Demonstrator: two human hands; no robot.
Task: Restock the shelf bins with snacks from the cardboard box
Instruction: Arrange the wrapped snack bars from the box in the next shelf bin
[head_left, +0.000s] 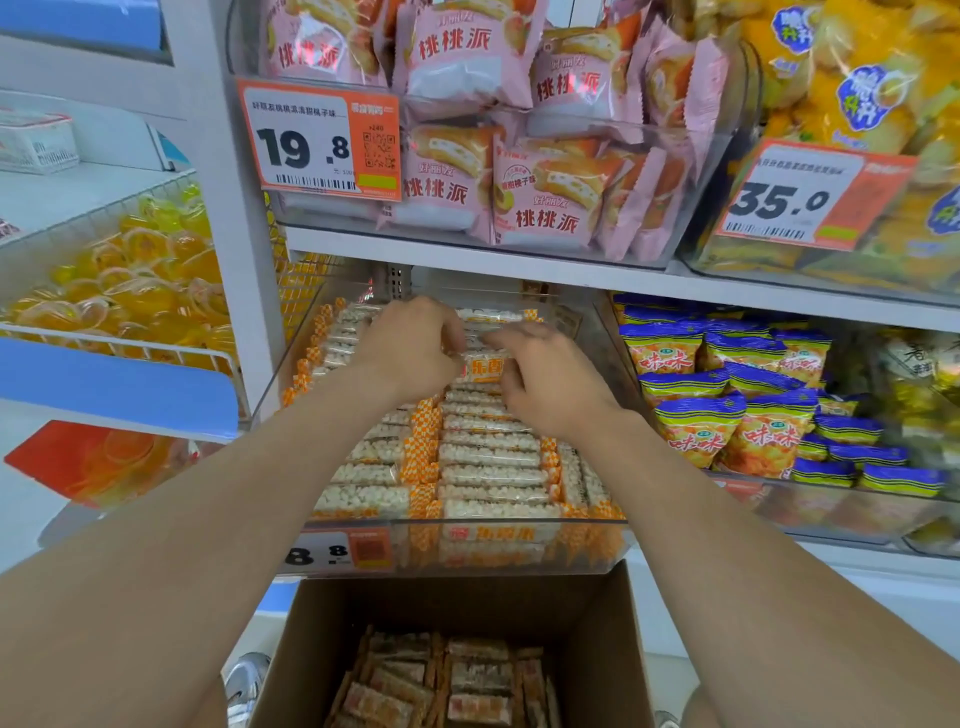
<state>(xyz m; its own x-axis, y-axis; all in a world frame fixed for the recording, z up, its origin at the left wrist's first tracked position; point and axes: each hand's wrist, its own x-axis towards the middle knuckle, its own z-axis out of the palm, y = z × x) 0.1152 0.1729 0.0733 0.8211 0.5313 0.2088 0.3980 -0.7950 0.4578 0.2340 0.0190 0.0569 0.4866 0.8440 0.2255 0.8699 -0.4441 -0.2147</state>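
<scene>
A clear shelf bin (467, 545) on the lower shelf holds rows of orange-and-white snack bars (488, 457). Both hands reach into the back half of the bin. My left hand (410, 348) has its fingers curled down onto the bars at the rear. My right hand (545, 379) curls its fingers round one bar with an orange label (483, 370) lying across the stack. Below the shelf stands the open cardboard box (608, 639) with more of the same bars (467, 686) lying in its bottom.
Pink pie packets (519, 156) fill the bin on the shelf above. Blue-and-yellow crisp bags (737, 415) fill the bin to the right. A wire basket of yellow jelly cups (130, 280) sits on the left. A shoe (247, 680) shows beside the box.
</scene>
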